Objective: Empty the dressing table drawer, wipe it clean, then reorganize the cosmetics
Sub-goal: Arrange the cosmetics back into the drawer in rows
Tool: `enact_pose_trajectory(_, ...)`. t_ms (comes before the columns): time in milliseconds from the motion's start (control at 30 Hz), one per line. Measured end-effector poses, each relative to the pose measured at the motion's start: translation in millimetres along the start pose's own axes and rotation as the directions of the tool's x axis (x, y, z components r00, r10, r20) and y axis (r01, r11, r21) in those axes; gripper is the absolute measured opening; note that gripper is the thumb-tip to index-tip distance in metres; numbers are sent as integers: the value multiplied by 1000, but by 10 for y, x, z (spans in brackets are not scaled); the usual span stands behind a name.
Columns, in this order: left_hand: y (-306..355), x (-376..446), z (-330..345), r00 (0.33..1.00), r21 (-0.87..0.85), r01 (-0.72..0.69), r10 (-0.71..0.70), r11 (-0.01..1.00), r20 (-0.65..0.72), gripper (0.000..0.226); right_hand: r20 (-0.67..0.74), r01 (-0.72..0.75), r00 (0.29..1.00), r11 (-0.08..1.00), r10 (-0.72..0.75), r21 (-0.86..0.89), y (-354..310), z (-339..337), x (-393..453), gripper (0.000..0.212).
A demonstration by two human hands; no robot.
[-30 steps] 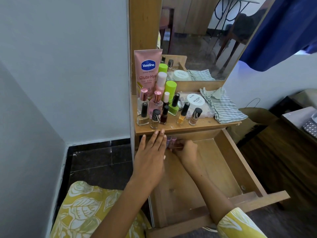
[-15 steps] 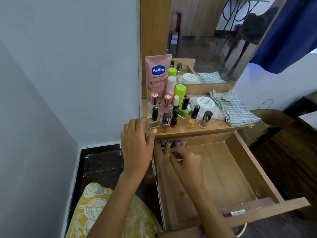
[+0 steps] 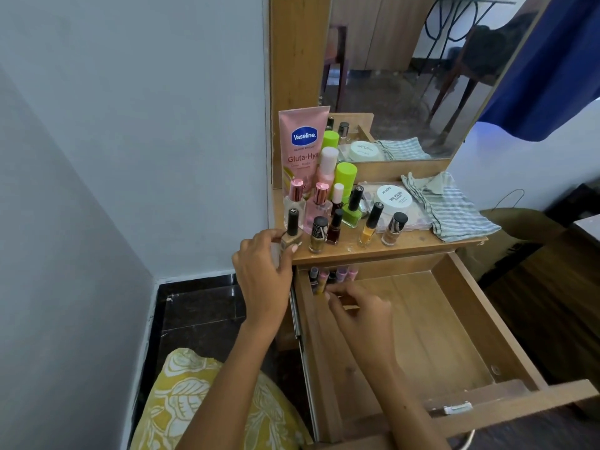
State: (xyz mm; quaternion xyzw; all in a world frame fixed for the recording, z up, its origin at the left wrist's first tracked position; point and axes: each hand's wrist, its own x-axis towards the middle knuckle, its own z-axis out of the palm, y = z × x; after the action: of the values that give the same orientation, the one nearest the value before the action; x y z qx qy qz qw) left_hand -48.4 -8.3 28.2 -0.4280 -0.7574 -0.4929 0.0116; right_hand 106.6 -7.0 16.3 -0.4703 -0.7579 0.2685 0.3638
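The wooden drawer (image 3: 461,306) is pulled out below the dressing table top (image 3: 418,243). A row of small nail polish bottles (image 3: 337,274) stands in its back left corner. My right hand (image 3: 360,306) is inside the drawer, fingertips touching those bottles. My left hand (image 3: 263,271) is at the front left corner of the top, fingers closed around a beige nail polish bottle with a black cap (image 3: 292,230). More cosmetics stand on the top: a pink Vaseline tube (image 3: 302,144), two pink-capped glass bottles, a green polish (image 3: 352,209) and several small polishes.
A white round jar (image 3: 393,197) lies on a clear flat case beside a striped cloth (image 3: 451,211) at the right of the top. A mirror (image 3: 406,76) rises behind. The wall stands close on the left, and a yellow patterned cushion (image 3: 201,401) sits below.
My left hand rose from over the drawer to the table top's left corner and closed on the beige polish bottle. My right hand stayed at the bottles in the drawer's back corner.
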Motion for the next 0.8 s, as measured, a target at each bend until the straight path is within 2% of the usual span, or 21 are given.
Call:
enact_pose_trajectory(100,-8,-150,-109,998,-28,-4,2,1000,-61,23,-44,4,999,997,0,82,-33,-20,19,14)
enact_pose_trajectory(167,11,-272,-195,996,-27,-76,74,997,-48,22,-65,40,997,985,-30,165,-67,-49,41,23)
enact_pose_trajectory(267,54,-418,-287,965,-87,-222,231,971,121,22,24,62,997,931,-76,359,-100,-108,59,44)
enact_pose_trajectory(400,88,-510,-291,923,-173,-216,259,961,284,26,94,64,989,903,-114,425,-93,-138,42,37)
enact_pose_trajectory(567,67,-560,-290,913,-162,-192,237,968,332,43,105,19,993,927,-63,375,-58,-144,28,26)
enact_pose_trajectory(633,24,-547,-306,921,-126,-161,195,979,336,53,88,-69,995,933,41,353,-31,-98,-19,23)
enact_pose_trajectory(800,-31,-506,-328,964,-87,-70,89,994,249,44,68,-320,945,948,319,3,101,12,-37,22)
